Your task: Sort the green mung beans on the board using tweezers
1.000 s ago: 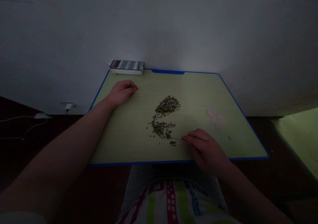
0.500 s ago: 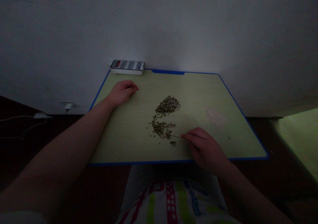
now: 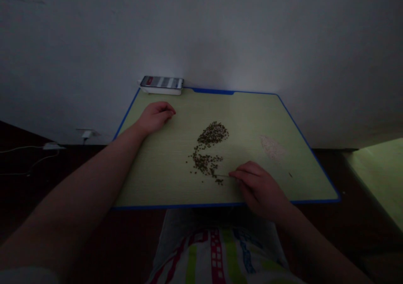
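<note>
My right hand [image 3: 260, 187] pinches a thin, needle-like stick [image 3: 223, 175] between thumb and fingers, low over the table. Its tip touches the near pile of small dark greenish-brown grains [image 3: 203, 163]. A few such grains [image 3: 219, 181] lie just below the stick. Farther back is a second pile [image 3: 213, 133], where pale bits are mixed among the dark grains. My left hand [image 3: 156, 117] rests on the table to the left of both piles, fingers curled against the thumb; whatever is inside, if anything, is hidden.
The pale table [image 3: 157, 170] has a blue rim and stands against a grey wall. A phone [image 3: 162, 82] lies on a white box [image 3: 161, 90] at the back left corner. At right are a patch of small whitish bits [image 3: 272, 148] and a short dark sliver [image 3: 290, 175].
The stick's tip has shifted slightly among the near grains, rising a little and then dropping back. My right hand moved barely with it; my left hand stayed in place.
</note>
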{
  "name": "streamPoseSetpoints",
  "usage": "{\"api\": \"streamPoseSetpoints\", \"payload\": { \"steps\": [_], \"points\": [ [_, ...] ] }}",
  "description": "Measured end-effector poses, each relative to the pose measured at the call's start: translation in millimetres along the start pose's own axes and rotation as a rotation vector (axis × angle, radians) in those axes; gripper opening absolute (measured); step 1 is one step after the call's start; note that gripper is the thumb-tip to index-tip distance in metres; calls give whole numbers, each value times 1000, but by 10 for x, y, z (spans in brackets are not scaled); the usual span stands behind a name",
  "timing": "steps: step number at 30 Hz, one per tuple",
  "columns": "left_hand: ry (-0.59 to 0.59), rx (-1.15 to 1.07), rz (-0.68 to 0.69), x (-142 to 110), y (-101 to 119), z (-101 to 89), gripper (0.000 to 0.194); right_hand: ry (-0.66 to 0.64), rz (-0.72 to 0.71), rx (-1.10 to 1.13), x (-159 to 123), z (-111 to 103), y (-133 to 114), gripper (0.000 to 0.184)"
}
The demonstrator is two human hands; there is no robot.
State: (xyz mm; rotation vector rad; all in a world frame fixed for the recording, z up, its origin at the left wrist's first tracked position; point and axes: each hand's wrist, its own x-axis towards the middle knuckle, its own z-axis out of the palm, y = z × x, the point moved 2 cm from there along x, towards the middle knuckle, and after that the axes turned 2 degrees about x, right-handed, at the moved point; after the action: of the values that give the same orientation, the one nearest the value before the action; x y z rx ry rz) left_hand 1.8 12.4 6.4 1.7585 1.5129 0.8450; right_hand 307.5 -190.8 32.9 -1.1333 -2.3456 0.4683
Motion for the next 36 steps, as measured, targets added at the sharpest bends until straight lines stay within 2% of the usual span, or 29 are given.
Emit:
{"api": "streamPoseSetpoints", "payload": {
  "steps": [11, 25, 36],
  "points": [
    [-13, -13, 2, 12, -20, 6, 21, -22, 6, 31, -31, 12, -1, 28],
    [-7, -13, -13, 11, -18, 5, 21, 26, -2, 31, -32, 12, 3, 28],
    [1, -6, 11, 13, -19, 0, 20, -8, -35, 66, -25, 66, -53, 28]
  ]
}}
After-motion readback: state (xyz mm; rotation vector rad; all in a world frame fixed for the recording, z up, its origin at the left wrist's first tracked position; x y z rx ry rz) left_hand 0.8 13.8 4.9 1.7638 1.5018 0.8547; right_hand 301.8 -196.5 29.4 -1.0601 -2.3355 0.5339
